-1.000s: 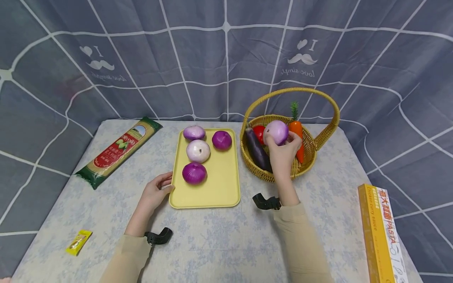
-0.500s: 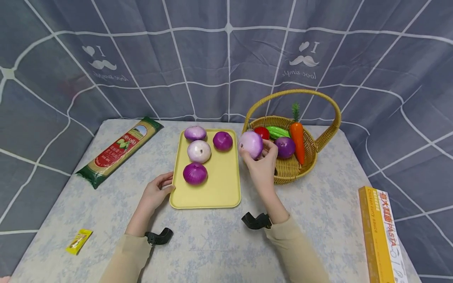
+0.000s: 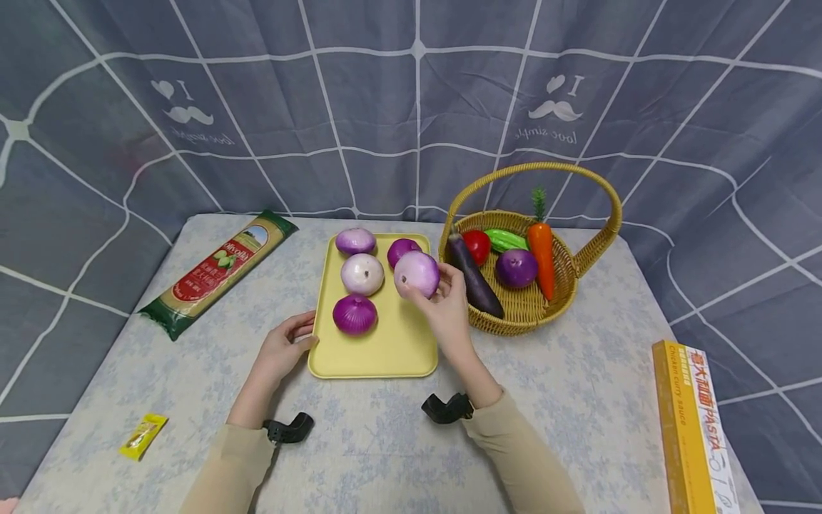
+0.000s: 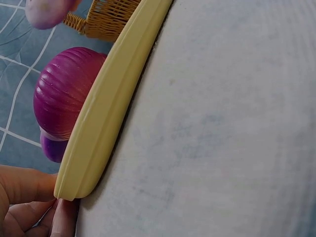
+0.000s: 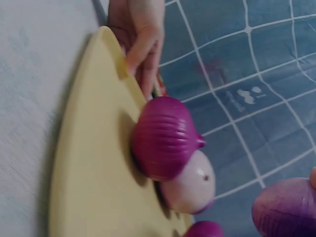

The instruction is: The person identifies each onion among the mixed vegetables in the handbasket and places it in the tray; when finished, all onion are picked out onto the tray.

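A pale purple onion [image 3: 416, 275] is held in my right hand [image 3: 447, 308], raised over the right side of the yellow tray [image 3: 398, 357]. It partly covers a dark purple onion [image 3: 402, 250] behind it. Down the tray's left half lie a light purple onion [image 3: 355, 241], a whitish onion [image 3: 362, 275] and a deep purple onion [image 3: 354, 315]. My left hand [image 3: 285, 348] pinches the tray's left edge; in the left wrist view the thumb [image 4: 29, 185] lies on the rim with fingers below. The held onion [image 5: 286, 210] also shows at the right wrist view's lower right.
Right of the tray stands a wicker basket [image 3: 514, 327] with an eggplant [image 3: 475, 278], tomato [image 3: 477, 247], carrot [image 3: 542, 258], purple round vegetable [image 3: 516, 268] and green vegetable [image 3: 506, 240]. A spaghetti pack [image 3: 218, 275], yellow sachet [image 3: 144, 436] and pasta box [image 3: 693, 428] lie around.
My right hand has carried the pale purple onion leftward out of the basket and over the tray. The basket's contents have come into view. My left hand stays on the tray edge.
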Tool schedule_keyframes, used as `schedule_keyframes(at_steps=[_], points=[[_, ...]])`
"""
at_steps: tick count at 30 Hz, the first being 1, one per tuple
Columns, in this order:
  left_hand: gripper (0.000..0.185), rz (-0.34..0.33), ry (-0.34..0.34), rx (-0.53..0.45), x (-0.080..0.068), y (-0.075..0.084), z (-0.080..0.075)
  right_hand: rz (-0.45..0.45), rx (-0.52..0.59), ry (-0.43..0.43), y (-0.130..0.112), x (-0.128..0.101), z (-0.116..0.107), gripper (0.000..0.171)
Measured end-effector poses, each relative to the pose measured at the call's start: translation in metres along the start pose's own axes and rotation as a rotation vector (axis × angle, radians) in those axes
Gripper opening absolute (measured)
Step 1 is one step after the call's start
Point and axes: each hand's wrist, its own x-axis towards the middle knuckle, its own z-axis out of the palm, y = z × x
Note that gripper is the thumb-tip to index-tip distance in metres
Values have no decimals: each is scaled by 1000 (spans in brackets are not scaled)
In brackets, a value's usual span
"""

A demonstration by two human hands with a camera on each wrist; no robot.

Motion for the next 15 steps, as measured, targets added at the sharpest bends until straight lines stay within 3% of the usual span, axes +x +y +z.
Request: schedule_keyframes(at_steps=[15], points=[[52,-16,-5,-10,0,1,0,24,-161,8,21,6,19,69]])
